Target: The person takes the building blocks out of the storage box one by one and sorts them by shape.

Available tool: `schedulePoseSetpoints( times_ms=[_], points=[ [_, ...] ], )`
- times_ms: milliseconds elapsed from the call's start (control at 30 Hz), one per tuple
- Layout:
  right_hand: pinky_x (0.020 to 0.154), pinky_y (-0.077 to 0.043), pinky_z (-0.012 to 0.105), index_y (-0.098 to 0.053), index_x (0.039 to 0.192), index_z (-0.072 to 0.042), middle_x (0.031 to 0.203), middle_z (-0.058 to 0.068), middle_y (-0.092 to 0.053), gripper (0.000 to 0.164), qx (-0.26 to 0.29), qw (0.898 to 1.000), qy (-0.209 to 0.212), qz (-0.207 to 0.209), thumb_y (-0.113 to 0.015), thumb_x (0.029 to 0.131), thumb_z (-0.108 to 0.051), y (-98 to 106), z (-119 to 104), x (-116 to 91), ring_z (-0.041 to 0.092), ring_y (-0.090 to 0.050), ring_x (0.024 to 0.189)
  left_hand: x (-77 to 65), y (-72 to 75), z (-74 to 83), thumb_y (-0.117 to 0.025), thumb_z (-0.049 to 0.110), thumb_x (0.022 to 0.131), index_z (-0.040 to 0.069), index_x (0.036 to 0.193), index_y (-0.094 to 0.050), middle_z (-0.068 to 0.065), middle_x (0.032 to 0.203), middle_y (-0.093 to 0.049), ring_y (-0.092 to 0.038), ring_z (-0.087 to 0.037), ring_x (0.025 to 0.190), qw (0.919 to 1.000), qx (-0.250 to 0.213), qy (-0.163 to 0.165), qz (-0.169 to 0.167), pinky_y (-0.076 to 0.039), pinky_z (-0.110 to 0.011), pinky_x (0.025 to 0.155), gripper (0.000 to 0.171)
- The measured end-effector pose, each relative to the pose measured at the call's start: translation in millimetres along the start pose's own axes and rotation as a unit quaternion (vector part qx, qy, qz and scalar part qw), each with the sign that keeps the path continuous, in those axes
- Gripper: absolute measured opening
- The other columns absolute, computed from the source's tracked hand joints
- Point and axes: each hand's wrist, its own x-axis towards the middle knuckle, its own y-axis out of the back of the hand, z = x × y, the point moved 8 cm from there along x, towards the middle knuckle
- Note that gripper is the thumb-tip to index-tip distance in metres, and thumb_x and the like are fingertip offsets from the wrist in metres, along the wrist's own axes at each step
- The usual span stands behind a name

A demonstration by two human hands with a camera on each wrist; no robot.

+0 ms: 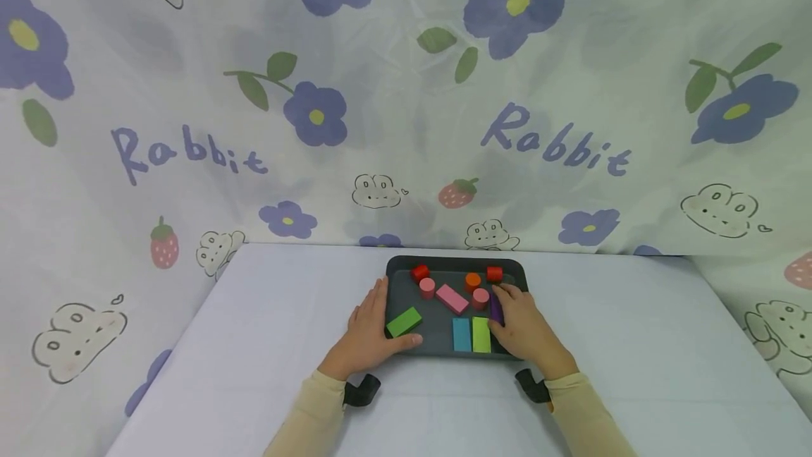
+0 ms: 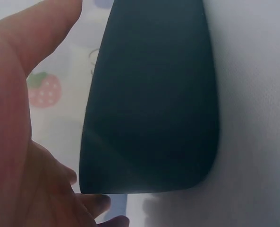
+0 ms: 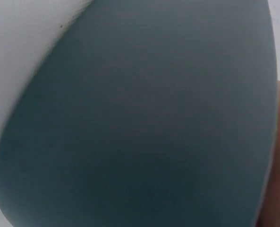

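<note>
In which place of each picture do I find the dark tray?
Head: the dark tray is below centre, slightly right, between the left hand and right hand.
Left wrist: the dark tray fills the middle and runs off the top edge.
Right wrist: the dark tray fills most of the picture.
Shared landmark: the white tabletop, around the tray, then at right, then at upper left.

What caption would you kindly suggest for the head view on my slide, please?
Left hand at the edge of a dark tray of colored blocks, right hand pinching a purple block.
</note>
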Motion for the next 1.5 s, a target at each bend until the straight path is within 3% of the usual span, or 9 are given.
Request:
schedulePoseSetpoints(
  times_ms=[300,700,933,1500],
  points=[
    [0.102,-0.046,0.057,-0.047,0.140,0.013,0.143,0.031,-0.044,0.058,-0.007,1.000,-0.013,-0.015,-0.067,0.088,-0.005,-2.8,-0.7,-1.8,0.044,-0.045,0.126,0.5,-7.5,-1.6,-0.076,0.065,0.077,0.004,0.161,-0.003,-0.016,0.167,-0.013,-0.016,-0.036,0.152,0.9999,0.008,0.001,-0.007,-0.012,-0.069,0.116,0.127],
    [0.100,-0.048,0.055,-0.050,0.136,0.014,0.135,0.032,-0.048,0.059,-0.047,0.999,-0.024,-0.001,-0.075,0.089,-0.013,-7.5,-1.5,-2.1,0.044,-0.049,0.120,0.6,-11.6,-6.7,-0.082,0.056,0.075,-0.001,0.160,-0.002,-0.018,0.165,-0.018,-0.021,-0.036,0.150,0.9999,-0.006,0.016,0.000,-0.008,-0.066,0.118,0.130],
    [0.100,-0.049,0.054,-0.051,0.136,0.014,0.132,0.031,-0.050,0.061,-0.062,0.998,-0.029,0.003,-0.076,0.089,-0.015,-8.5,0.3,-0.5,0.042,-0.050,0.118,0.7,-12.0,-8.8,-0.082,0.059,0.074,-0.001,0.160,-0.003,-0.020,0.164,-0.021,-0.023,-0.037,0.149,0.9997,-0.016,0.016,0.005,-0.007,-0.066,0.118,0.132],
    [0.101,-0.047,0.057,-0.047,0.141,0.012,0.136,0.033,-0.047,0.068,-0.013,0.999,-0.030,0.017,-0.079,0.088,-0.016,2.5,3.2,-2.4,0.046,-0.051,0.124,1.2,-14.9,-12.7,-0.083,0.060,0.074,0.000,0.160,-0.003,-0.022,0.163,-0.024,-0.024,-0.040,0.149,0.9997,-0.007,0.024,0.008,-0.006,-0.064,0.119,0.132]
  ],
)
